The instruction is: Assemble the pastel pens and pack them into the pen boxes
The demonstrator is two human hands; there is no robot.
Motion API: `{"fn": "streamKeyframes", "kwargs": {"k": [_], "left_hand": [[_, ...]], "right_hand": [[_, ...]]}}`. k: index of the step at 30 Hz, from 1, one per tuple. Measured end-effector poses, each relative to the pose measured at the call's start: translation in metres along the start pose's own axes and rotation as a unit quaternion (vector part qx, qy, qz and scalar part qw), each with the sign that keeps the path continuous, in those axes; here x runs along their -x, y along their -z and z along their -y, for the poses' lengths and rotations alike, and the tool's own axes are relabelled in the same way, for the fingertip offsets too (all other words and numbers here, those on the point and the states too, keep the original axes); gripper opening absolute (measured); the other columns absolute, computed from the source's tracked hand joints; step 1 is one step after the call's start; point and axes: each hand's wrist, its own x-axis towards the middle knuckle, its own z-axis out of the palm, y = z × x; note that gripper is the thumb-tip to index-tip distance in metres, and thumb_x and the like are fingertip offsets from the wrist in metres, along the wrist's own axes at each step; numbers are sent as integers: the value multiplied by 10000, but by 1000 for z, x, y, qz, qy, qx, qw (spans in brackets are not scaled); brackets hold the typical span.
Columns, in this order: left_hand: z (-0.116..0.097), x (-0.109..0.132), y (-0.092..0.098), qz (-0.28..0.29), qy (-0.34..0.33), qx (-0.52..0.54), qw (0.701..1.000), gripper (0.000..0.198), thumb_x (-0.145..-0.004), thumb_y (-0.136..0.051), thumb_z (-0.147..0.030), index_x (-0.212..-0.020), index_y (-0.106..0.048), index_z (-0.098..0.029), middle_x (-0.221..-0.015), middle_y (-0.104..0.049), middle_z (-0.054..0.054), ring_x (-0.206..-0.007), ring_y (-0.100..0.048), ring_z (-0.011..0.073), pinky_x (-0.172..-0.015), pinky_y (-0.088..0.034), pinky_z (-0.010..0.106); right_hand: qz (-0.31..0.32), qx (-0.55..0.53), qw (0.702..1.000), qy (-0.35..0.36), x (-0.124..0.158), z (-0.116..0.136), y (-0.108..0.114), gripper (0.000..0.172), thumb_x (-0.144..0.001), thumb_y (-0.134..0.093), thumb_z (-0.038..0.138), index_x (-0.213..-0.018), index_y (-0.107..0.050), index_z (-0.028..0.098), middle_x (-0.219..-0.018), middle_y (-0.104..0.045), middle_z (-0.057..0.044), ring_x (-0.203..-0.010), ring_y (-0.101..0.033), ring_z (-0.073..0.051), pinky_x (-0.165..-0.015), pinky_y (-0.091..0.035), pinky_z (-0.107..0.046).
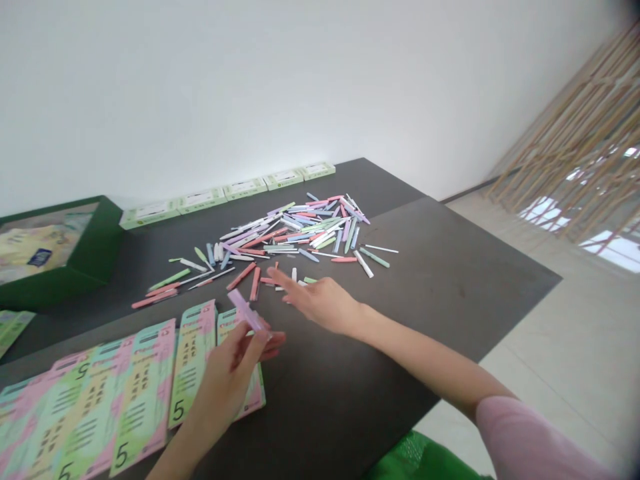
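Observation:
My left hand (237, 357) is closed around one end of a light purple pen (244, 308), which points up and to the left. It hovers over the right end of a row of flat pink-and-green boxes (145, 390). My right hand (323, 303) is over the near edge of a loose heap of pastel pens and pen parts (305, 230), its fingers stretched out and holding nothing I can see. Red pen pieces (255, 283) lie just left of its fingertips. Part of the box under my left hand is hidden.
Several small light-green boxes (245, 189) line the wall behind the heap. A dark green box (107, 233) with plastic packets inside stands at the left. The grey table (480, 267) has its edge to the right, and green material (420, 457) hangs below the near edge.

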Motion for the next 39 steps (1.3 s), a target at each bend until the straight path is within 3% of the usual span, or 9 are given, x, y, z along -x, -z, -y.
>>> {"fn": "streamKeyframes", "kwargs": {"k": [2, 4, 6, 10, 13, 20, 24, 31, 39], "left_hand": [[10, 5, 13, -24, -23, -108, 994, 454, -805, -540, -636, -914, -619, -203, -983, -770, 92, -862, -735, 265, -839, -574, 394], [21, 12, 25, -29, -40, -195, 979, 401, -843, -490, -599, -921, -644, -237, -1004, -771, 63, -857, -737, 263, -820, -569, 370], [29, 17, 31, -43, -61, -267, 961, 363, -845, -483, -569, -934, -672, -272, -958, -780, 35, -851, -738, 266, -742, -570, 330], [39, 23, 29, -86, -89, -302, 945, 361, -829, -488, -572, -952, -692, -299, -946, -781, 8, -806, -743, 250, -587, -545, 267], [42, 24, 26, -106, -99, -300, 943, 377, -839, -473, -578, -949, -699, -296, -940, -782, 7, -829, -743, 247, -600, -550, 261], [42, 28, 23, -89, -93, -289, 949, 325, -843, -508, -552, -933, -705, -309, -1014, -768, -10, -919, -729, 254, -735, -570, 298], [38, 31, 18, -118, -82, -262, 954, 343, -847, -504, -545, -992, -715, -318, -974, -777, -5, -931, -724, 259, -783, -562, 316], [42, 31, 17, -124, -109, -250, 954, 369, -831, -504, -568, -965, -723, -303, -914, -784, 16, -859, -737, 261, -774, -565, 321], [40, 29, 17, -112, -119, -246, 955, 349, -838, -507, -544, -931, -724, -287, -884, -785, 12, -799, -745, 244, -671, -576, 285]], "right_hand": [[7, -16, 996, -90, -11, -27, 0, 437, -1029, -318, 289, -1449, -387, 188, -966, -737, -73, -870, -702, -179, -736, -479, -253], [16, -2, 992, -123, -29, -53, -3, 381, -1031, -296, 259, -1240, -585, 125, -1044, -715, -138, -1012, -675, -221, -821, -478, -292], [35, 9, 991, -130, -50, -70, -8, 336, -1013, -358, 243, -1122, -639, 97, -1038, -706, -172, -1041, -665, -250, -839, -484, -320], [82, 26, 991, -98, -86, -71, -21, 222, -950, -532, 246, -1072, -654, 105, -1077, -687, -144, -1076, -640, -230, -884, -505, -351], [113, 42, 990, -78, -98, -63, -29, 279, -933, -575, 312, -1145, -613, 135, -1153, -640, -88, -1033, -631, -201, -884, -531, -408], [144, 73, 985, -67, -104, -65, -36, 342, -927, -581, 346, -1205, -580, 146, -1197, -608, -94, -1031, -620, -206, -870, -538, -417], [143, 79, 985, -56, -103, -60, -40, 340, -927, -583, 343, -1202, -581, 145, -1199, -608, -95, -1036, -619, -207, -876, -536, -420], [128, 72, 987, -59, -101, -54, -46, 325, -926, -585, 337, -1180, -592, 134, -1169, -621, -95, -1019, -627, -202, -872, -538, -412], [106, 58, 987, -105, -90, -75, -40, 268, -997, -426, 223, -1152, -607, 103, -1046, -674, -118, -1029, -646, -211, -881, -523, -382]]}}
